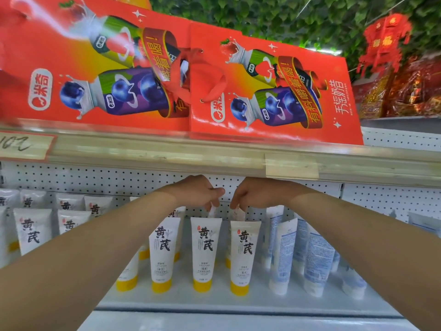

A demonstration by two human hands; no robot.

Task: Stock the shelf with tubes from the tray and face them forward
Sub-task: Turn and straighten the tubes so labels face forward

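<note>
Fingertips first: the left hand (198, 191) has thumb and fingers (216, 201) closed narrow on the crimped top of the left rear tube (213, 212). The right hand (255, 193) pinches the right rear tube (239, 213) the same way (contact is slightly blurred, but both read as pinches). Holding at the crimp makes sense, since it is the only part that sticks up above the front row, and twisting there turns the print forward.

Both held tubes stand in the second row, just behind the front tubes (205, 249). Those stand cap-down on yellow caps with their black lettering facing out. More of the same tubes stand to the left, and the blue tubes (317, 261) lean together on the right.

Room is tight. The pegboard (95, 180) is close behind the hands and the upper shelf lip (214, 158) hangs just above the knuckles, so any lift has little headroom. The front row blocks a straight pull outward, and a wrist dip would likely tip those tubes. The shelf (238, 304) shows a bare strip along its front edge and gaps between the front tubes. Red cartons (274, 91) overhang the lip above.

The tray is not in view. My guess is facing is under way and the stock is mostly placed.
</note>
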